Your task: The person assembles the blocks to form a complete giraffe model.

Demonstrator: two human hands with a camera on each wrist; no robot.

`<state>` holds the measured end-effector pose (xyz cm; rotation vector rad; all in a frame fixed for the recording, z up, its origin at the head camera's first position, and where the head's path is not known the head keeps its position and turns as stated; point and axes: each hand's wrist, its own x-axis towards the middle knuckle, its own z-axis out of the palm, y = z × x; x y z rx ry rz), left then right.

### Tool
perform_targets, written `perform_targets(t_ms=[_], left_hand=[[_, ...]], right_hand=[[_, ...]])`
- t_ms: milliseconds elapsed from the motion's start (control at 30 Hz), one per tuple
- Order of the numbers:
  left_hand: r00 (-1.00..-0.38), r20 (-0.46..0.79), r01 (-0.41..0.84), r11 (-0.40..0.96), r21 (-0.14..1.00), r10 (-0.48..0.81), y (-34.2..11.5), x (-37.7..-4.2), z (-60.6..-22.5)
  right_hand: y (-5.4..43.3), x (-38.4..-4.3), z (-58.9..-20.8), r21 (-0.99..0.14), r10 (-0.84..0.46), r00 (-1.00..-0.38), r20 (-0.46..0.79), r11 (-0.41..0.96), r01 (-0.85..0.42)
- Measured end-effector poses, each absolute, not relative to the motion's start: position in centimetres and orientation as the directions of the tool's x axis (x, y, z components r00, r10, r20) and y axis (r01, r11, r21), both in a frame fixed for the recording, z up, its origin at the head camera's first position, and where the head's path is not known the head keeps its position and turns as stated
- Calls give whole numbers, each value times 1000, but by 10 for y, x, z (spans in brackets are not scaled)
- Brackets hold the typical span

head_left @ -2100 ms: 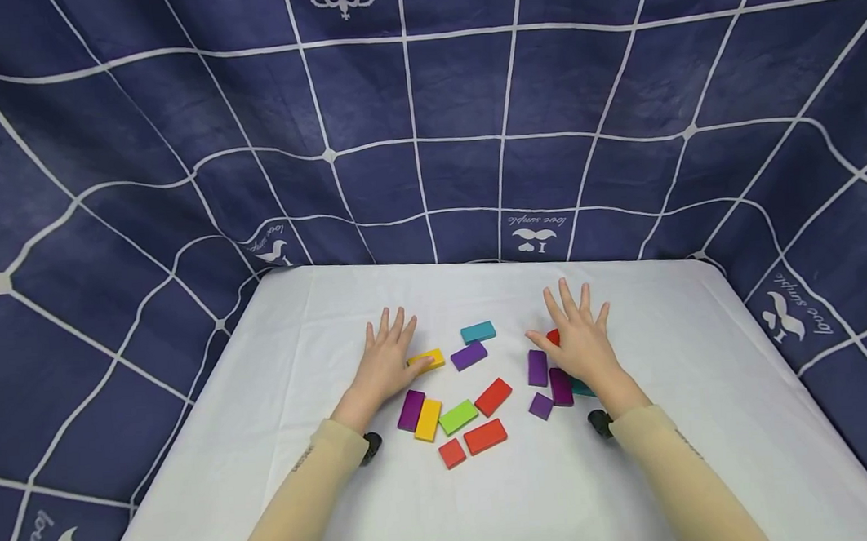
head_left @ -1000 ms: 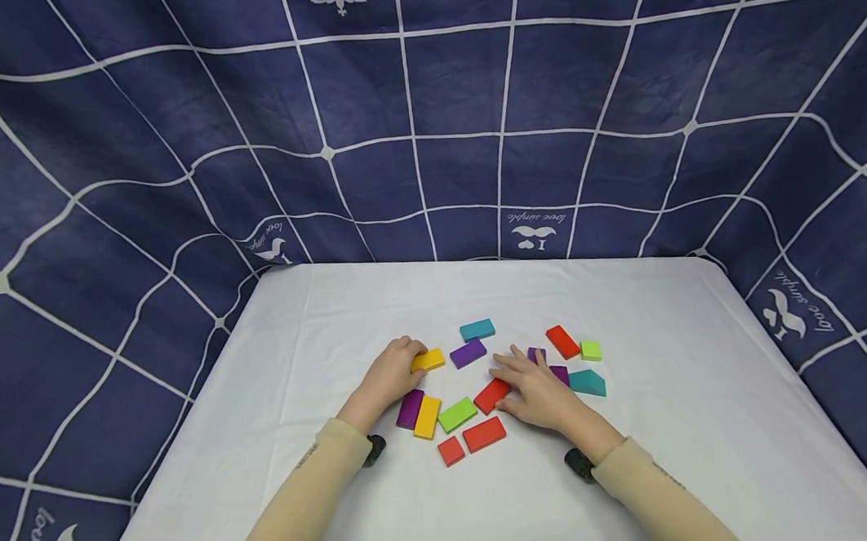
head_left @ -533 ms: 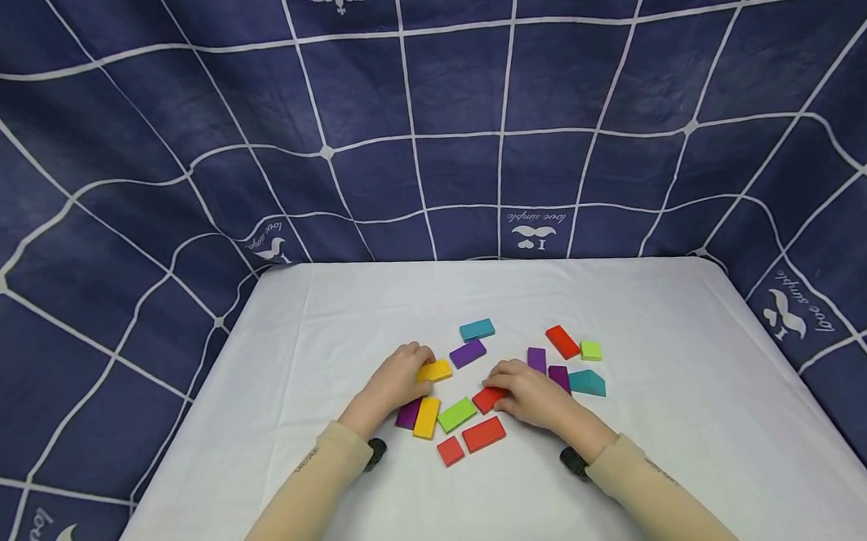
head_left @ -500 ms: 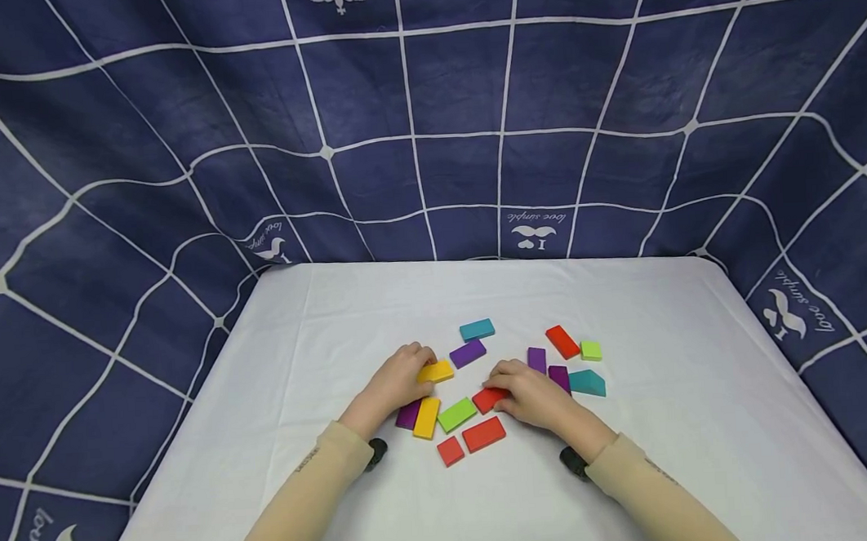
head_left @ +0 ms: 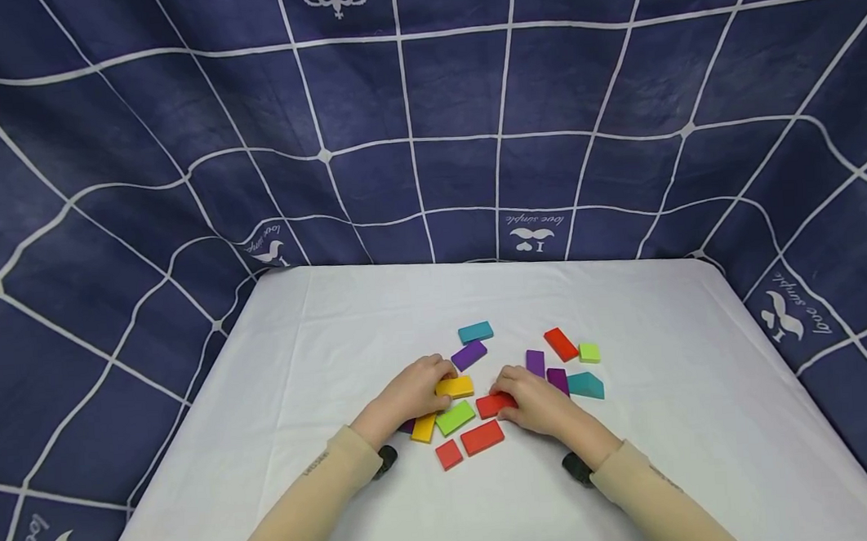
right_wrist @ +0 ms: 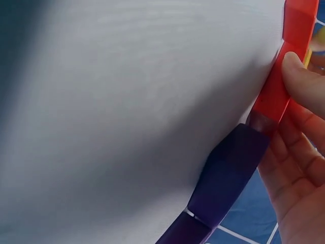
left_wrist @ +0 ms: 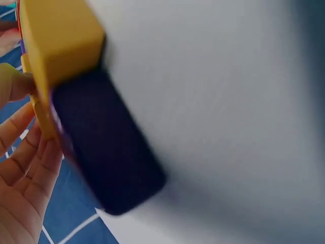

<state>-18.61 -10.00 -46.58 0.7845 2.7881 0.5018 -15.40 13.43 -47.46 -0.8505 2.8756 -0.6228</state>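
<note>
On the white-covered table, my left hand (head_left: 410,393) pinches a yellow block (head_left: 456,387) between thumb and fingers. My right hand (head_left: 539,401) grips the end of a red block (head_left: 494,405) close to it; the right wrist view shows the thumb laid along this red block (right_wrist: 274,86). Just in front of the two held blocks lies a lime green block (head_left: 455,418). A second yellow block (head_left: 424,429) and a dark purple block (head_left: 407,426) are partly covered by my left hand; both loom large in the left wrist view.
Nearest me lie a red block (head_left: 482,438) and a small red square (head_left: 449,455). Farther back are a teal block (head_left: 475,332) and a purple block (head_left: 469,355). Right of my right hand are two purple blocks (head_left: 535,363), a teal piece (head_left: 585,386), a red block (head_left: 560,345) and a small green one (head_left: 589,352).
Both hands came down from spread fingers to grasp blocks. The left hand has brought its yellow block right and toward me; the right hand has turned the red block slightly straighter.
</note>
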Motion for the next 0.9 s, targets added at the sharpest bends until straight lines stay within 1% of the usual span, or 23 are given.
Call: perform_targets(t_ms=[200,400,733,900], left_hand=[[-812,-122,493,783,379,571,-95,-178,-467],[-778,-134,528,755,389,613,-89,-171,-465],[-784,-131,520,757,395,606,-86,-171,-469],[-786,-134,512,757,407,604,-86,-172,-470]], right_hand=[[142,-150,-472,-439,-489,-872,29,777,-451],[149,-151,-470,-450,-437,-898,46,793,-410],[146,-152,-477,-443,-398,-917,29,817,-369],[144,-153,-478,-455,-399,-917,19,813,-364]])
